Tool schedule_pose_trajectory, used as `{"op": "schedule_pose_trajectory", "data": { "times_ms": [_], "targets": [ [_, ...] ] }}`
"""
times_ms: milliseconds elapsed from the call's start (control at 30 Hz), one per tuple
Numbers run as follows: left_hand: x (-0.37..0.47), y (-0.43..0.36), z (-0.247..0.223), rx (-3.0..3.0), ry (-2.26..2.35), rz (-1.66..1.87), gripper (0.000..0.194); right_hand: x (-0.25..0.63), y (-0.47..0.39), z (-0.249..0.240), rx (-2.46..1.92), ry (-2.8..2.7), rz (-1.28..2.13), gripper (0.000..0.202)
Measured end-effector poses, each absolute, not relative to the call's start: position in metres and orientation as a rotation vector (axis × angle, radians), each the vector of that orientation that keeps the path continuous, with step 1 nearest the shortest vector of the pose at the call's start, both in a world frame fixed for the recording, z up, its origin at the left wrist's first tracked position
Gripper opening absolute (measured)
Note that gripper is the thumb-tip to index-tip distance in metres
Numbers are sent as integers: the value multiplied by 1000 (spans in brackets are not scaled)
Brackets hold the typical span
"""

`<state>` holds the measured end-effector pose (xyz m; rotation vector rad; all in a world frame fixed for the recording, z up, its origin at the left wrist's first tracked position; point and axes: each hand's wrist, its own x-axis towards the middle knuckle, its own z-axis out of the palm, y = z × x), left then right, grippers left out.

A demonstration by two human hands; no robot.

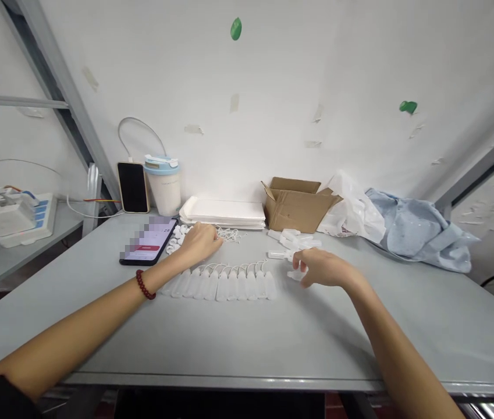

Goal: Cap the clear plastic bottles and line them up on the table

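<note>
My left hand [202, 241] is at the small pile of white strings [230, 235], its fingers closed and pointing down. Whatever is between its fingertips is hidden. My right hand [323, 267] hovers with thumb and fingers apart over a small translucent plastic bottle [295, 274] lying on the table, partly covered by the fingers. Behind it lie several more loose bottles [294, 238]. Between my hands, a row of translucent bottles with string loops [229, 286] lies side by side. White round caps [177, 237] are heaped beside my left hand, partly hidden by it.
A phone [149, 240] lies left of the caps. Behind stand another phone [134, 187], a lidded cup [166, 189], a white stack [229, 213] and an open cardboard box [297, 208]. A plastic bag [351, 212] and blue cloth [416, 230] are at right.
</note>
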<state>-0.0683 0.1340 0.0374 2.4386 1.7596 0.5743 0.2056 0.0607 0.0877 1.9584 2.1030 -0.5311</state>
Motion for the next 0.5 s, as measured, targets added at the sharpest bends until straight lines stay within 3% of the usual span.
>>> {"op": "schedule_pose_trajectory", "data": {
  "times_ms": [167, 300, 500],
  "targets": [
    [-63, 132, 40, 2413, 1687, 619, 21, 203, 64, 83, 1935, 2111, -464, 15],
    [-63, 114, 51, 2438, 1564, 728, 20, 210, 65, 87, 1975, 2220, -482, 15],
    [-52, 81, 55, 2264, 1253, 1134, 10, 189, 59, 84, 1898, 2764, -995, 23]
  ]
}}
